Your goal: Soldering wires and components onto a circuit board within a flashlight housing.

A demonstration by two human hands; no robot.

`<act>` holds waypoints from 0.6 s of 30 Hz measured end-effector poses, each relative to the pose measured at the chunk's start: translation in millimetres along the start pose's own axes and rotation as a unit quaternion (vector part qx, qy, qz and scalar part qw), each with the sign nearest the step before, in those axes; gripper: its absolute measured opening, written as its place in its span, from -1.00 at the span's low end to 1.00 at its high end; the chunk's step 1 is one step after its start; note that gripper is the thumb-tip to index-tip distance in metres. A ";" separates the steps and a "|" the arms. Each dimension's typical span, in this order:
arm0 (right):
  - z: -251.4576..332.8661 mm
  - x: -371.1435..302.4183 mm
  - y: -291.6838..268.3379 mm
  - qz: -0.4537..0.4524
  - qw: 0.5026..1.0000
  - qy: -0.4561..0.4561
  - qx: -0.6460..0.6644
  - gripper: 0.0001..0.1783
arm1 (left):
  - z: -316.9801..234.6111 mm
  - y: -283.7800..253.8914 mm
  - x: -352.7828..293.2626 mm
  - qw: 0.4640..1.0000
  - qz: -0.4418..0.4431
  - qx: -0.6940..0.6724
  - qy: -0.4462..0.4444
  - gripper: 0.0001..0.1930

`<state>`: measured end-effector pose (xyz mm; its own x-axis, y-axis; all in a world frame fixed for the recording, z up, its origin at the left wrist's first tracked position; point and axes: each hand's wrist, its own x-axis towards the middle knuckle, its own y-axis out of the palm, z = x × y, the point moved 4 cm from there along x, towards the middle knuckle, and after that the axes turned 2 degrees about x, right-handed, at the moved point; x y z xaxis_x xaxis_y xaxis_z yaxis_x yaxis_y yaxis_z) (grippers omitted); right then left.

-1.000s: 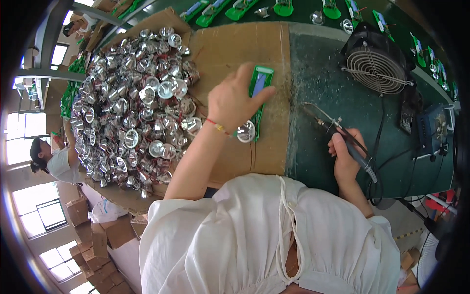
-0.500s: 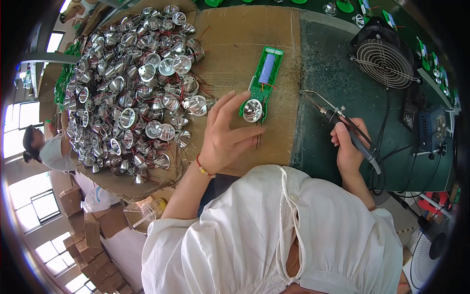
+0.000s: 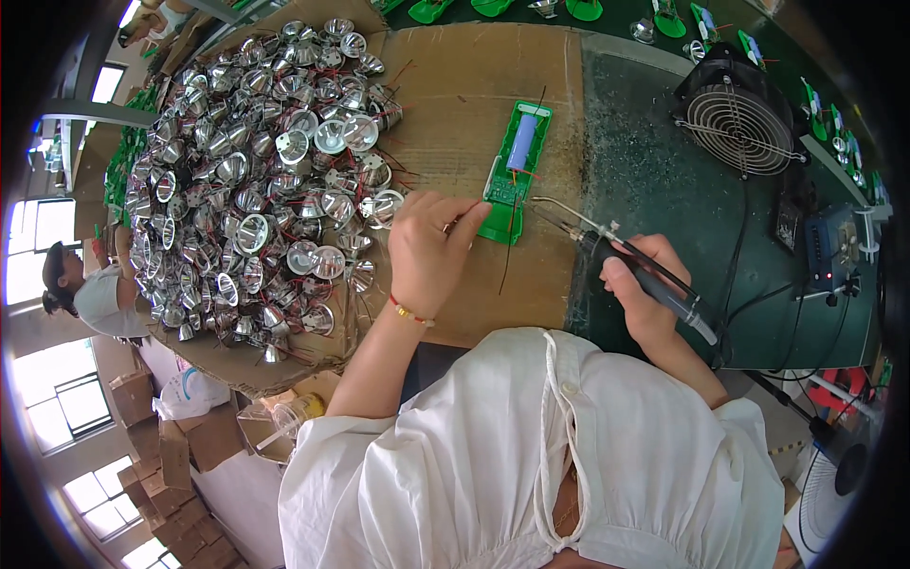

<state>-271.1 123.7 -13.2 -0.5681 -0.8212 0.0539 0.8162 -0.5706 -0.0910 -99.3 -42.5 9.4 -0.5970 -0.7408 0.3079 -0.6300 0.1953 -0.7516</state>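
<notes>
A green plastic base [image 3: 513, 171] with a blue cylindrical cell and a small circuit board lies on the brown cardboard sheet [image 3: 455, 104]. My left hand [image 3: 428, 248] rests at its near left corner, fingers pinched on thin wires beside the base. My right hand [image 3: 643, 294] grips a soldering iron [image 3: 607, 248] whose metal tip points left toward the base's near end. A black wire trails from the base toward me.
A large heap of silver reflector cups with wires [image 3: 261, 180] covers the cardboard's left half. A black desk fan [image 3: 735, 119] stands at the far right on the dark mat [image 3: 654, 171]. A black control box [image 3: 825, 251] sits right. More green bases [image 3: 436, 9] line the far edge. Another person [image 3: 85, 284] sits far left.
My left hand let go of the silver reflector and drew back to the base's near left corner. The soldering iron tip moved left, closer to the base.
</notes>
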 end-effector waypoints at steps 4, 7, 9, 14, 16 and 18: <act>-1.7 8.0 16.7 -0.011 0.999 0.008 0.038 -0.83 | 3.6 11.0 2.3 1.000 -0.007 0.028 0.008 -0.92; -0.8 12.2 23.8 -0.013 0.999 -0.020 0.025 -0.84 | 2.9 15.6 5.6 0.999 0.003 0.037 0.003 -0.90; 0.4 15.7 27.7 -0.025 0.997 -0.002 0.077 -0.85 | 6.1 17.5 6.6 0.999 0.007 0.033 -0.003 -0.90; -4.1 19.7 30.9 -0.024 0.996 0.017 0.080 -0.85 | 10.5 21.0 7.7 1.000 0.021 0.008 -0.002 -0.91; -7.1 20.3 31.8 -0.023 0.996 0.028 0.085 -0.85 | 10.9 20.8 8.9 1.000 0.030 0.003 -0.007 -0.91; -11.4 20.4 30.7 -0.021 0.993 0.064 0.097 -0.85 | 11.2 20.2 10.0 0.999 0.038 -0.001 -0.011 -0.91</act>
<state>-258.8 89.5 -26.2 -0.6007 -0.7960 -0.0738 0.7894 -0.6053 0.1026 -112.4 -53.1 -9.2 -0.6318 -0.7377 0.2378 -0.5843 0.2517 -0.7715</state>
